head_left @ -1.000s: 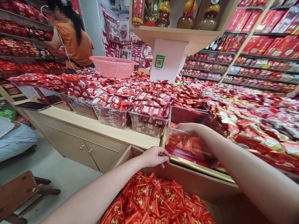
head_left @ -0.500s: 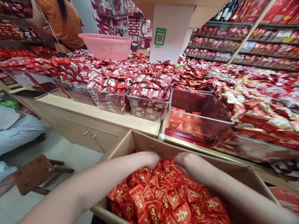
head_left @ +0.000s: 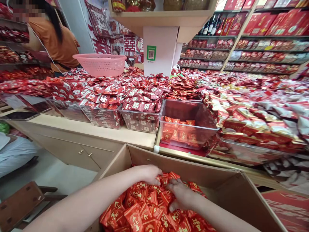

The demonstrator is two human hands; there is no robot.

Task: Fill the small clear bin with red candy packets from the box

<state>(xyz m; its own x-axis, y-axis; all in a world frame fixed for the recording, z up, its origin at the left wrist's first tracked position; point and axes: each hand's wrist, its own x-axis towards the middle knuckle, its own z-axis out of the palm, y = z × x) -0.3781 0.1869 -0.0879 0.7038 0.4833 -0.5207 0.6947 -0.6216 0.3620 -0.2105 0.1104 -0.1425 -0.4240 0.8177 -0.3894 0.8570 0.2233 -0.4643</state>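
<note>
Inside the cardboard box in front of me lies a heap of small red packets with gold lettering. My left hand is at the far side of the heap, its fingers curled over red packets and partly hidden by them. Facing it from the right, my right hand rests on the packets with its thumb and fingers apart. Beyond the box stands a clear plastic bin with similar red packets standing in rows at its bottom left.
Clear bins heaped with red packets line the counter. A pink basket sits on the goods behind. One person in an orange top stands at back left; another's leg and a wooden stool are lower left.
The view has tilted up and shifted right. My right hand has opened its fingers and come down onto the packets nearer me. My left hand remains at the heap's far side.
</note>
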